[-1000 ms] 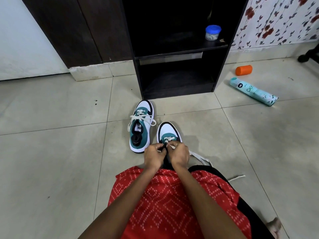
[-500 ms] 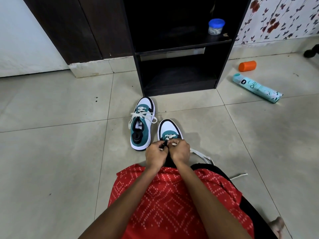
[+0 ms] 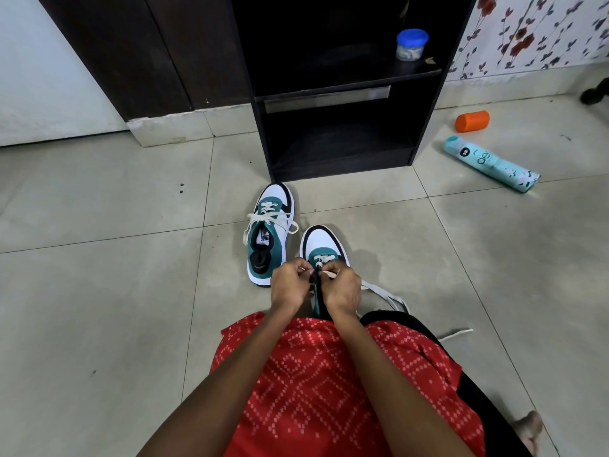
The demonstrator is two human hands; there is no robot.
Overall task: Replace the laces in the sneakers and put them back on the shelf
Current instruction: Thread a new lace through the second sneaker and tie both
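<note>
Teal, white and black, the near sneaker (image 3: 324, 244) lies on the pale grey tiled floor (image 3: 99, 291) at 12 o'clock from the lap. Its toe points away toward the dark wooden shelf unit (image 3: 425, 103). We see both hands meeting over its eyelets. The left hand (image 3: 290, 286), at 9 o'clock of the lacing, has its fingers curled tight and seems to pinch the upper's edge beside the eyelets. The right hand (image 3: 342, 290), at 3 o'clock, is curled the same way and pinches the flat white lace (image 3: 385, 293), a short bit of which pokes out past its fingertips. From there the lace trails loose over the tiles toward 4 o'clock. We make out lace crossings only at the eyelets nearest the toe. The matching far sneaker (image 3: 268, 245) stands at 10 o'clock of the near one, just beside it. It is laced, with untied ends draped over both sides, and its toe is close to the shelf's foot. On the shelf's upper board, at 1 o'clock, sits a small clear jar with a blue lid (image 3: 412, 44). At 2 o'clock on the floor lie an orange plastic cylinder (image 3: 472, 120) and, nearer us, a teal spray can (image 3: 491, 163) on its side. Red cloth with a white dotted pattern (image 3: 313, 390) covers the lap at 6 o'clock.
</note>
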